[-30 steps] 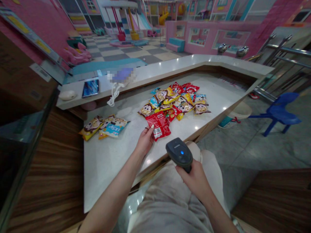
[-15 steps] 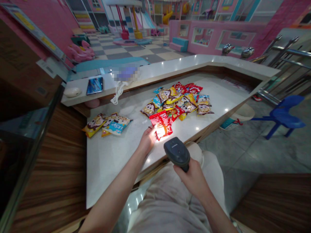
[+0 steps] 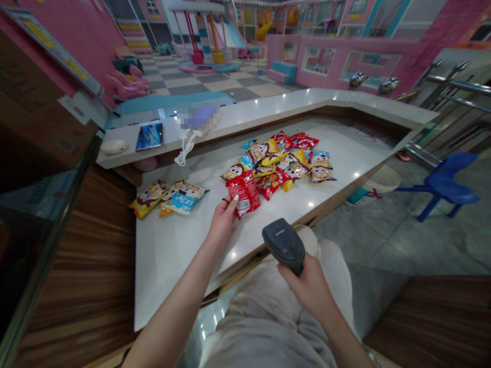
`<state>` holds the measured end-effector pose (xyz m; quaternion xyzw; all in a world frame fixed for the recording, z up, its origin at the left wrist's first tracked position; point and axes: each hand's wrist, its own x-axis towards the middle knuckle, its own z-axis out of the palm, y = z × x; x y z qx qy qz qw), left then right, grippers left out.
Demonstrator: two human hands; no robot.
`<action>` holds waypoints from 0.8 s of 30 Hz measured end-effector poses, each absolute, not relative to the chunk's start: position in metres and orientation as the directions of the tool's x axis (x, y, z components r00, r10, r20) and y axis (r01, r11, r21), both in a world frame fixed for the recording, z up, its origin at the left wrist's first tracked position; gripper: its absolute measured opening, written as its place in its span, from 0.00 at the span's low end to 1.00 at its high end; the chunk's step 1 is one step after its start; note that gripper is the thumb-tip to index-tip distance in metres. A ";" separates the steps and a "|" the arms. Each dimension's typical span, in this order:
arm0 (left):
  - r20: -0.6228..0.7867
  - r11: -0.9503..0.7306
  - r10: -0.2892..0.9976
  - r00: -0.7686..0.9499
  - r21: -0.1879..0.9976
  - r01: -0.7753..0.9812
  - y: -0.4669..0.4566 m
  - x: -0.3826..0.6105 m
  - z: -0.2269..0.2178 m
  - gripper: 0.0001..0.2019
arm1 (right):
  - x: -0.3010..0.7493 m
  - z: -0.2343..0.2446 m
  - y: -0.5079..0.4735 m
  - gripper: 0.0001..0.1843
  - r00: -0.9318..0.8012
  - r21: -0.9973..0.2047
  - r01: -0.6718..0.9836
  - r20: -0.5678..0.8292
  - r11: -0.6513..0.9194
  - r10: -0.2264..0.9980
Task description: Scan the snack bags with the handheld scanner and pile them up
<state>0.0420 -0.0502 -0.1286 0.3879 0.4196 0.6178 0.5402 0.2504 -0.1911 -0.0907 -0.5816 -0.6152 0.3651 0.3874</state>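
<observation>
A heap of snack packets (image 3: pixel 278 161) is lying on the stone counter (image 3: pixel 172 276), with a smaller group of packets (image 3: pixel 166 198) sitting to its left. A single packet (image 3: pixel 243 193) is sitting in the left hand (image 3: pixel 222 222), just before the heap. A barcode scanner (image 3: pixel 284 246) is resting in the right hand (image 3: pixel 307 289), in front of the counter. Behind the heap, a tablet (image 3: pixel 149 137) is lying on a raised ledge (image 3: pixel 268 107), while a plastic chair (image 3: pixel 445 184) is standing on the floor to the right of a bucket (image 3: pixel 374 185).

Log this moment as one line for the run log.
left hand: holding red snack packet | right hand: gripping handheld barcode scanner | white counter: snack packets
</observation>
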 end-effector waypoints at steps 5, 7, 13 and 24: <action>0.452 -0.251 0.861 -0.232 0.776 0.579 -0.057 -0.015 -0.100 0.20 | 0.258 -0.088 -0.193 0.06 0.021 -0.904 0.423 0.069 0.054 0.997; 0.540 -0.159 0.813 -0.216 0.564 0.811 -0.057 -0.038 -0.096 0.21 | 0.260 -0.089 -0.193 0.06 0.026 -0.903 0.427 0.064 0.047 0.998; 0.471 0.132 0.855 -0.217 0.207 0.969 -0.047 -0.068 -0.107 0.26 | 0.263 -0.090 -0.195 0.07 0.038 -0.906 0.422 0.058 0.037 0.998; 0.354 -0.202 0.932 0.082 0.315 0.927 0.047 0.020 -0.121 0.35 | 0.259 -0.090 -0.193 0.07 0.030 -0.906 0.420 0.064 0.045 0.998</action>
